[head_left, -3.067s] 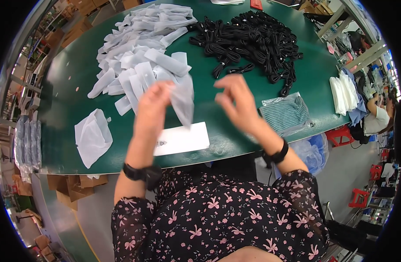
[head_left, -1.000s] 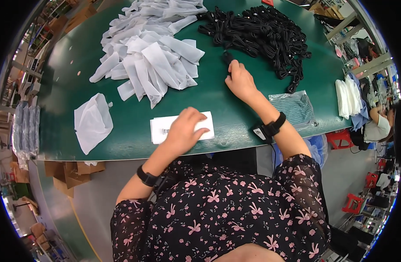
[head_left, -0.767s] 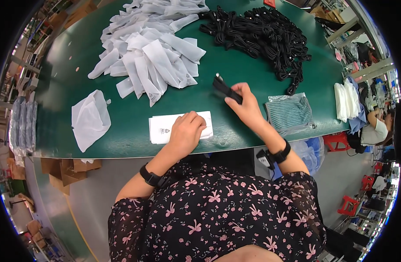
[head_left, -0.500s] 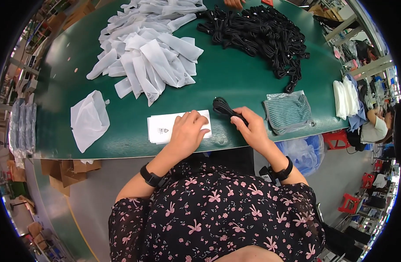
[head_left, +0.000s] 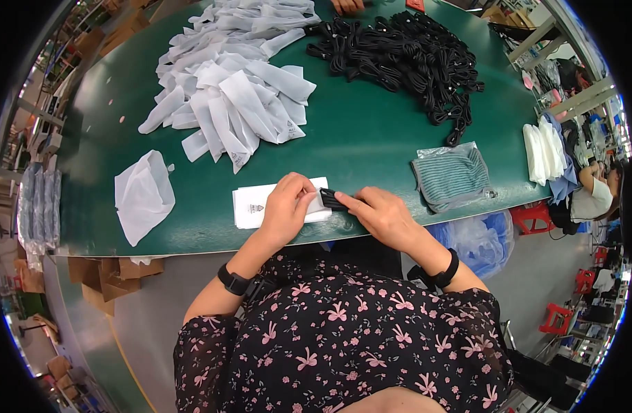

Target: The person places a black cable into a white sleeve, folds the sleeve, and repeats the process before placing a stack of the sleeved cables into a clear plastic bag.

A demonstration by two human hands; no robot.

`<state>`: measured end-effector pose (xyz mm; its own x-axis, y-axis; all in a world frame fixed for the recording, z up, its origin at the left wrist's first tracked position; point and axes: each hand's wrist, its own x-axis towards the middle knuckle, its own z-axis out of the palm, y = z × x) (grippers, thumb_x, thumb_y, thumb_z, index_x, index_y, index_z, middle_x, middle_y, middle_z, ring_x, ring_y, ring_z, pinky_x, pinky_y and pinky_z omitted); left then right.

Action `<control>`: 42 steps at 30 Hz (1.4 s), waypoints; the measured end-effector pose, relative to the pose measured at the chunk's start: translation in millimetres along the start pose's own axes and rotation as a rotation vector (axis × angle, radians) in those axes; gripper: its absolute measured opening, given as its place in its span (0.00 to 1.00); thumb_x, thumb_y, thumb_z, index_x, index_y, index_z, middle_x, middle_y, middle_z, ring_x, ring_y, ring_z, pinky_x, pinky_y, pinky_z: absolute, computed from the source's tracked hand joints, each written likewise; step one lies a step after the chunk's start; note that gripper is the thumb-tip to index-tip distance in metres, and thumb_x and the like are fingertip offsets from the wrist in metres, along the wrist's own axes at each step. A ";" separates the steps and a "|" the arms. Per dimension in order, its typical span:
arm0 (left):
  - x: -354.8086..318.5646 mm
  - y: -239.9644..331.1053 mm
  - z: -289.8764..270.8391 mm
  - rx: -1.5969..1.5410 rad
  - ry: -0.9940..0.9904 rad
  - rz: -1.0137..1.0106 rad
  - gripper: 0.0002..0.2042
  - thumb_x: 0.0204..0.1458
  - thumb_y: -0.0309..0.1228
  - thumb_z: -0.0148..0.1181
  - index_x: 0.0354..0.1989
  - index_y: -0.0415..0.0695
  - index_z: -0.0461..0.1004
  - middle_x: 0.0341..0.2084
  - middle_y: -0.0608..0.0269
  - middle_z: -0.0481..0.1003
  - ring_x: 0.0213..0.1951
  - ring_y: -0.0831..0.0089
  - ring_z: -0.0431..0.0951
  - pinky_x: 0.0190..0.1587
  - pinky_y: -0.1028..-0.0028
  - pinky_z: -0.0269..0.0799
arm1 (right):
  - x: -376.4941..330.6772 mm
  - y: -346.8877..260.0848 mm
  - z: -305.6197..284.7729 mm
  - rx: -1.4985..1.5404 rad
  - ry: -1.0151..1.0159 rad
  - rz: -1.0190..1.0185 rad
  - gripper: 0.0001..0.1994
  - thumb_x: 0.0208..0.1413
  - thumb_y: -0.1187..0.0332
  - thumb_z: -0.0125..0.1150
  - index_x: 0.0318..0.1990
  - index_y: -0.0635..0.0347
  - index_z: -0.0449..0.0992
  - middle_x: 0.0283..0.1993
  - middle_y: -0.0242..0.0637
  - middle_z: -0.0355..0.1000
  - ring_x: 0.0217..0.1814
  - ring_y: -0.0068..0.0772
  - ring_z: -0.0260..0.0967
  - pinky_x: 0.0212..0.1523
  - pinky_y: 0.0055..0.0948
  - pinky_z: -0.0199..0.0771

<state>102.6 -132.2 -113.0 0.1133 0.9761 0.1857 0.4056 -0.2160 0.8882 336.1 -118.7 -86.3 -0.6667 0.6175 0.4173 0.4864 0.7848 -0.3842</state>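
Take the stack of flat white bags [head_left: 248, 206] at the table's near edge as the clock's centre. A loose, creased white bag [head_left: 145, 196] lies at 9 o'clock, and a heap of white bags [head_left: 243, 89] spreads between 11 and 12; whether these hold anything, I cannot tell. Near 3 o'clock a clear bag [head_left: 453, 177] holds folded teal striped cloth. Between 3 and 4, below the table [head_left: 357, 131], sits a bluish plastic bag [head_left: 481, 244], its contents unclear. Open cardboard boxes [head_left: 99, 279] stand at 8 o'clock on the floor.

The left hand [head_left: 288, 206] rests on the stack, thumb and fingertips close together by its 3 o'clock end; whether they pinch a layer, I cannot tell. The right hand [head_left: 385, 217] clamps a coiled black cable [head_left: 333, 199] between thumb and fingers, its front end over the stack's 3 o'clock end. Whether it enters a bag is unclear. More black cables [head_left: 405, 62] lie heaped between 1 and 2.
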 end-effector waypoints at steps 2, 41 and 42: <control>1.9 3.0 -2.6 0.117 -0.025 0.240 0.05 0.48 0.19 0.60 0.32 0.38 0.70 0.30 0.58 0.72 0.34 0.61 0.71 0.38 0.69 0.68 | 0.5 3.4 1.4 0.011 0.004 -0.046 0.16 0.54 0.74 0.60 0.51 0.58 0.76 0.31 0.39 0.68 0.30 0.39 0.69 0.31 0.34 0.71; 18.7 17.4 -21.5 0.009 0.028 0.232 0.05 0.52 0.25 0.60 0.33 0.40 0.71 0.38 0.62 0.72 0.40 0.68 0.69 0.42 0.71 0.65 | 33.2 -8.2 16.5 0.472 0.219 0.380 0.16 0.53 0.77 0.64 0.49 0.63 0.73 0.46 0.41 0.70 0.32 0.27 0.69 0.33 0.23 0.71; 23.2 19.9 -22.1 -0.068 0.027 0.195 0.05 0.53 0.26 0.60 0.33 0.40 0.71 0.39 0.63 0.71 0.40 0.70 0.69 0.42 0.71 0.65 | 38.1 -10.4 14.3 0.465 0.225 0.379 0.16 0.53 0.77 0.64 0.49 0.63 0.73 0.46 0.41 0.70 0.32 0.27 0.69 0.33 0.23 0.71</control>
<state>93.3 -113.3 -81.7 0.1588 0.9162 0.3678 0.3163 -0.4001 0.8602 297.5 -104.1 -78.2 -0.3372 0.8834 0.3255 0.3359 0.4358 -0.8350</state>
